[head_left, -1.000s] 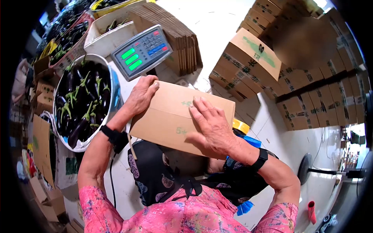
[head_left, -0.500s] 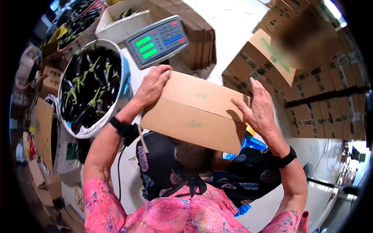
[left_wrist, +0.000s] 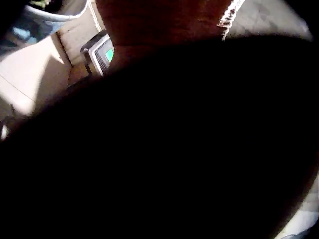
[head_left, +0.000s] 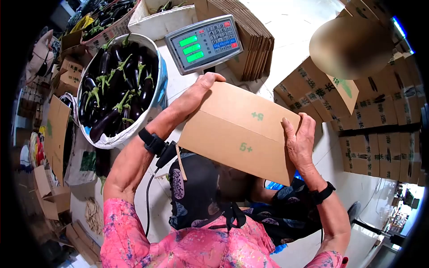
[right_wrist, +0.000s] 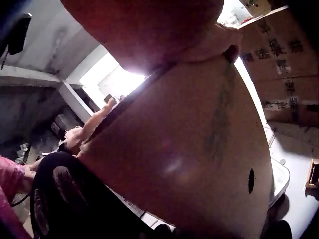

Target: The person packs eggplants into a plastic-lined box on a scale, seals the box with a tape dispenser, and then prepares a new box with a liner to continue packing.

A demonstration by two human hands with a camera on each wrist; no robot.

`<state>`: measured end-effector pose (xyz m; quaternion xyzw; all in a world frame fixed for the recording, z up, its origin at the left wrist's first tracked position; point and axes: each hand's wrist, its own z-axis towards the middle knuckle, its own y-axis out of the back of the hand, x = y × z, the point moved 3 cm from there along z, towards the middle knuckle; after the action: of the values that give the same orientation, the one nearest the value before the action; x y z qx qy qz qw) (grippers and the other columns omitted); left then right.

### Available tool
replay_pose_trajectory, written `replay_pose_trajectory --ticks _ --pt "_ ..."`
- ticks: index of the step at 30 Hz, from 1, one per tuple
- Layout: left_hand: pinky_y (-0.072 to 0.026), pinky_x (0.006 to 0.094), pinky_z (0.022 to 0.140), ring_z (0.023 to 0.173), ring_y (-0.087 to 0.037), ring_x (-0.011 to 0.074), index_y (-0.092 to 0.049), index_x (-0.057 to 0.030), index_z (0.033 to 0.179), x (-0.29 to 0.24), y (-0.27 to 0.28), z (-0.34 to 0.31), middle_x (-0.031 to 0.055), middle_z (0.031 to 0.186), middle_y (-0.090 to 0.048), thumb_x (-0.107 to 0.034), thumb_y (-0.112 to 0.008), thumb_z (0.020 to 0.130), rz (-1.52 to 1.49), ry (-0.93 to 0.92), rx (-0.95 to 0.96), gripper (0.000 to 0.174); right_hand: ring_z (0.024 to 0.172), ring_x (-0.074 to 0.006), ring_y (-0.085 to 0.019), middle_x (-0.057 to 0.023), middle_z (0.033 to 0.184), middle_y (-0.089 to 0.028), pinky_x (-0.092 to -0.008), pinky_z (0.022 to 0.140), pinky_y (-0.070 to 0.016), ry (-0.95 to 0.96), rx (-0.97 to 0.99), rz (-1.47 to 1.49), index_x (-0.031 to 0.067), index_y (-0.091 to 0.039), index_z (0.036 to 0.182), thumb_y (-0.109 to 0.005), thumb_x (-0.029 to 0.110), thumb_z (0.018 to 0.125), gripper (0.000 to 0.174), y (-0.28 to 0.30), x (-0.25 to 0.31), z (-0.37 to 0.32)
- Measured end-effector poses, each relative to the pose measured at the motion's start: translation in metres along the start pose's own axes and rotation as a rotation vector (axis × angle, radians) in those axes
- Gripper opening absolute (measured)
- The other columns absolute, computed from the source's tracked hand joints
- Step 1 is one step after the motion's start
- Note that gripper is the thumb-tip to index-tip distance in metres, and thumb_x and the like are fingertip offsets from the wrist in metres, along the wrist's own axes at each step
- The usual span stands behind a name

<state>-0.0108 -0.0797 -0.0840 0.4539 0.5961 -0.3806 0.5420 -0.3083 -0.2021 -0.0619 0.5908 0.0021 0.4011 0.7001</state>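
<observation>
A cardboard box, its top flaps folded closed and stamped "5+" in green, is held tilted over the person's lap. The left hand grips its far left edge, with most fingers hidden behind the side. On the opposite end, the right hand holds the edge, thumb up on the top and fingers at the far right corner. A long side of the box shows in the right wrist view, with faint green print and a dark oval hole. Mostly black, the left wrist view shows little of the left hand.
Left of the box stands a white-lined tub of eggplants. A digital scale display with lit green screens rises behind it. Flattened cardboard is stacked farther back. Printed cartons are piled on the right.
The right hand has lifted from the box top and moved to its right end. The left hand has kept its hold. The head view has shifted, bringing the scale and tub farther right in frame.
</observation>
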Motion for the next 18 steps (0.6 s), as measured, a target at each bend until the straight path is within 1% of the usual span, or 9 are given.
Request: replay_pose_trajectory --ticks 3,7,8,9,10,12,14,16,18 --pt "-0.0441 0.0271 0.091 0.101 -0.053 0.0111 -0.055 -0.0069 0.121 0.000 -0.001 0.006 0.0008 0.106 -0.056 -0.033 -0.039 0.107 0.270 -0.166 -0.049 0.034 0.112 -0.0408 -0.050 -0.0232 0.117 -0.052 -0.0482 0.096 -0.0406 0.054 0.031 -0.047 -0.0039 -0.051 0.122 -0.067 0.044 0.089 0.060 0.000 0.001 0.002" --pt "-0.0419 0.0306 0.097 0.108 -0.055 0.0198 -0.057 -0.0020 0.114 -0.015 -0.003 0.003 0.0086 0.108 -0.059 -0.021 -0.044 0.104 0.438 -0.251 -0.051 0.025 0.115 -0.0384 -0.054 -0.0245 0.121 -0.057 -0.0440 0.099 -0.0434 0.191 0.467 0.093 -0.0008 -0.052 0.129 -0.065 0.040 0.091 0.058 0.028 -0.016 0.028" --pt "-0.0427 0.0288 0.094 0.104 -0.054 0.0163 -0.057 -0.0025 0.114 -0.023 -0.008 0.000 0.0064 0.106 -0.058 -0.021 -0.044 0.104 0.425 -0.217 -0.044 0.024 0.116 -0.0353 -0.056 -0.0235 0.124 -0.058 -0.0409 0.100 -0.0450 0.203 0.618 0.188 0.0014 -0.052 0.133 -0.064 0.038 0.092 0.057 0.044 -0.022 0.038" --pt "-0.0428 0.0258 0.090 0.100 -0.052 0.0119 -0.057 -0.0036 0.114 -0.013 -0.005 0.004 0.0029 0.103 -0.058 -0.020 -0.045 0.104 0.365 -0.189 -0.047 0.023 0.117 -0.0360 -0.059 -0.0241 0.126 -0.061 -0.0418 0.100 -0.0463 0.086 0.733 0.187 0.0031 -0.055 0.132 -0.064 0.039 0.089 0.056 0.062 -0.023 0.045" --pt "-0.0426 0.0233 0.087 0.095 -0.051 0.0089 -0.057 -0.0045 0.115 -0.018 -0.010 0.001 0.0001 0.100 -0.057 -0.020 -0.046 0.104 0.288 -0.148 -0.053 0.022 0.110 -0.0287 -0.062 -0.0180 0.122 -0.064 -0.0392 0.096 -0.0486 -0.044 0.782 0.329 0.0028 -0.052 0.135 -0.065 0.041 0.093 0.059 0.068 -0.050 0.046" --pt "-0.0438 0.0226 0.085 0.094 -0.053 0.0089 -0.058 -0.0033 0.114 -0.019 -0.011 0.001 0.0009 0.101 -0.058 -0.020 -0.048 0.105 0.274 -0.157 -0.084 0.022 0.106 -0.0288 -0.065 -0.0149 0.119 -0.066 -0.0389 0.095 -0.0501 -0.128 0.702 0.104 0.0015 -0.056 0.132 -0.063 0.041 0.094 0.055 0.095 -0.082 0.051" --pt "-0.0436 0.0218 0.084 0.094 -0.052 0.0081 -0.058 -0.0037 0.116 -0.022 -0.013 0.001 0.0002 0.100 -0.057 -0.019 -0.049 0.105 0.297 -0.177 -0.076 0.021 0.106 -0.0311 -0.066 -0.0169 0.118 -0.067 -0.0385 0.093 -0.0512 -0.223 0.609 0.074 0.0019 -0.060 0.127 -0.068 0.041 0.089 0.055 0.091 -0.145 0.036" --pt "-0.0435 0.0211 0.083 0.093 -0.052 0.0068 -0.057 -0.0034 0.117 -0.019 -0.013 0.001 -0.0003 0.100 -0.057 -0.020 -0.048 0.105 0.248 -0.084 -0.089 0.022 0.105 -0.0334 -0.066 -0.0192 0.117 -0.067 -0.0392 0.092 -0.0521 -0.262 0.573 -0.010 0.0026 -0.061 0.125 -0.072 0.041 0.085 0.057 0.069 -0.210 0.009" --pt "-0.0425 0.0186 0.079 0.089 -0.051 0.0044 -0.056 -0.0034 0.118 -0.020 -0.017 0.002 -0.0020 0.099 -0.057 -0.021 -0.047 0.106 0.231 -0.084 -0.105 0.024 0.109 -0.0384 -0.060 -0.0219 0.116 -0.064 -0.0455 0.094 -0.0489 -0.161 0.505 -0.095 0.0044 -0.061 0.120 -0.077 0.036 0.078 0.055 0.015 -0.277 -0.035"
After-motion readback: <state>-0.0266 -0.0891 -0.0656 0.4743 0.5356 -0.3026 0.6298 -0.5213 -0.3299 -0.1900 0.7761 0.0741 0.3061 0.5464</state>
